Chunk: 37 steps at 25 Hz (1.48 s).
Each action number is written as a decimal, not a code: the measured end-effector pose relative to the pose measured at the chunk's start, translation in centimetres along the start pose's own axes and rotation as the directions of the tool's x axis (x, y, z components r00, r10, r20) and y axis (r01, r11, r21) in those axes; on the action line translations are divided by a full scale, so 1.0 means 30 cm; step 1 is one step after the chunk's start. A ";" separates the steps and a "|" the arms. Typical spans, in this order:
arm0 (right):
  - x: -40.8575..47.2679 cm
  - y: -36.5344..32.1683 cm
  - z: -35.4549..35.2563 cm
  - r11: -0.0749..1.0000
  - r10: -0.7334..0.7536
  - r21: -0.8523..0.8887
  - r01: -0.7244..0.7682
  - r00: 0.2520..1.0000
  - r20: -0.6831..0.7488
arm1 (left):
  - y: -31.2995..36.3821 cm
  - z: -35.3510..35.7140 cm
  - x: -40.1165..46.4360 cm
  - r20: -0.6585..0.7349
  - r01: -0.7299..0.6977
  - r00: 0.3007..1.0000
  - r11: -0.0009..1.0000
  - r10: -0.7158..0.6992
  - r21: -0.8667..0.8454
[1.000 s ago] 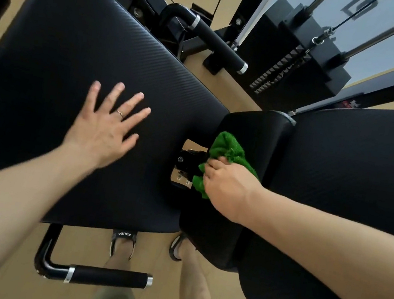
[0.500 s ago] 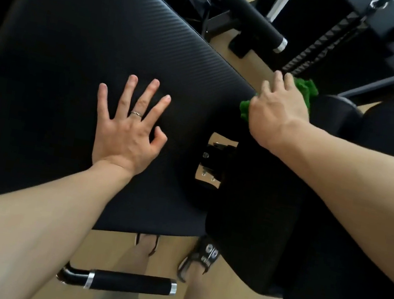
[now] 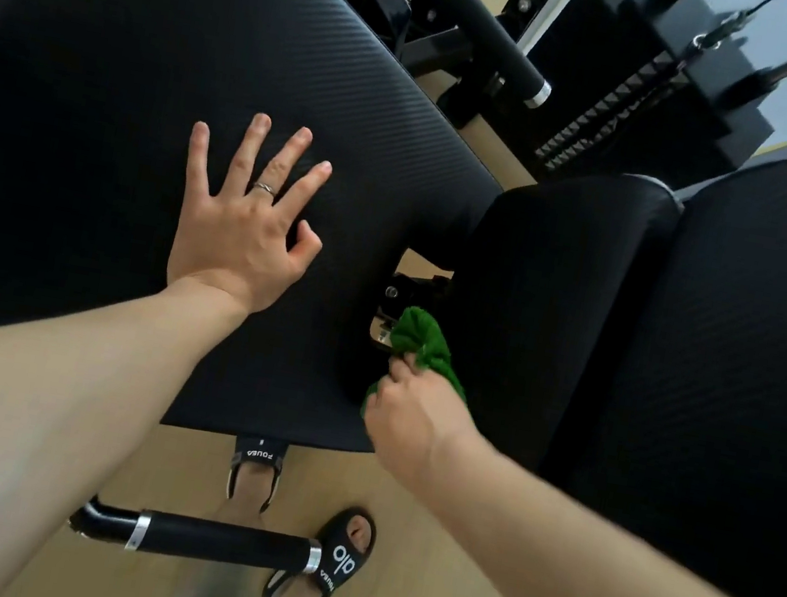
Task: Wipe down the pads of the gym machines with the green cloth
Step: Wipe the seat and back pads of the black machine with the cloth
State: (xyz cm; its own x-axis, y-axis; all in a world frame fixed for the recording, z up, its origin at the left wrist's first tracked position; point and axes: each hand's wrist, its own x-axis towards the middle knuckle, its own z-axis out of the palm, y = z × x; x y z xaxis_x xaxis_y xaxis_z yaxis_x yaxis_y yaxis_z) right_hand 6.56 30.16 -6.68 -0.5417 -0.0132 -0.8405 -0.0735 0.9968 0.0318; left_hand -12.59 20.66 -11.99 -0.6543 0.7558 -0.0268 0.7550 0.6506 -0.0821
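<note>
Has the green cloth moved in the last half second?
Yes. The green cloth, gripped by the right hand, came back down the narrow pad toward the person, now beside the metal bracket.

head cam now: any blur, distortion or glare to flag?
Head view: wide-angle bending stretches both forearms at the edges; bottom strip near the trouser legs is smeared; the bunched green cloth in the right hand stays sharp, as does the left hand on the ribbed black pad; soft sheen, no hard glare.

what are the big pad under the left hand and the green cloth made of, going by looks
Big pad: likely vinyl or faux leather over padding; black, matte, with a fine ribbed weave pattern and soft sheen. Green cloth: looks like terry or microfibre; fuzzy looped pile, bunched softly where the right hand grips it.
</note>
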 end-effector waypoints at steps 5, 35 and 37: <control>0.109 0.395 -0.161 0.994 0.041 -0.082 -0.066 0.962 -0.271 | -0.005 0.005 0.002 -0.025 -0.001 1.000 1.000 0.000 -0.023; -0.116 0.369 -0.087 0.995 0.071 0.085 -0.047 0.949 -0.307 | 0.001 0.000 0.005 -0.037 -0.028 0.999 0.998 0.026 -0.050; -0.163 0.106 -0.008 0.993 -0.078 0.076 0.091 0.984 -0.160 | -0.001 -0.011 0.002 -0.027 -0.014 1.000 0.999 0.013 -0.049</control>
State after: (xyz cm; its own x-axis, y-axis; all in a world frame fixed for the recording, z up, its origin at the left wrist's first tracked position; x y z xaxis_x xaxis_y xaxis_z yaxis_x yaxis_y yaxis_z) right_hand 8.78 33.36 -2.35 -0.6612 -0.1031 -0.7431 -0.0587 0.9946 -0.0857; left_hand -12.63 20.73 -11.65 -0.6428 0.7660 -0.0013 0.7656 0.6425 -0.0329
